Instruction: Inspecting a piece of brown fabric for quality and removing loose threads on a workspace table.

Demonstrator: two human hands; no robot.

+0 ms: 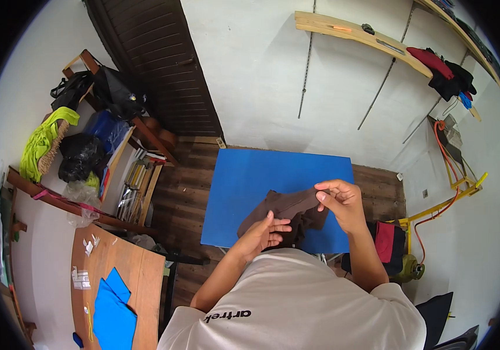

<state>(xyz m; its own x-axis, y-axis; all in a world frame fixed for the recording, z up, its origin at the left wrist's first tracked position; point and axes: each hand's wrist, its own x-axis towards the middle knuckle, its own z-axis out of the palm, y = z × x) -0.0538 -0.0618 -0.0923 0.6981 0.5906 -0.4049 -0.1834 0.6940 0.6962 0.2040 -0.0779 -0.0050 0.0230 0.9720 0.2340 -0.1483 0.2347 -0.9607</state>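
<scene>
A dark brown piece of cloth [288, 205], which looks like a garment, is partly lifted above a blue table [244, 169]. My right hand [343, 201] pinches its upper right edge between thumb and fingertips. Close against the near left side of the cloth is my left hand [259, 236], open, with thumb and fingers apart in front of the fabric. The cloth's lower folds hang close to my white shirt, and part of them is hidden.
At the lower left, a wooden table [145, 268] carries bright blue cloth pieces [113, 315] and white scraps. Shelving [151, 140] with bags stands at the left. A wooden wall shelf [355, 38] is above; a red and black bag [385, 242] sits right of the blue table.
</scene>
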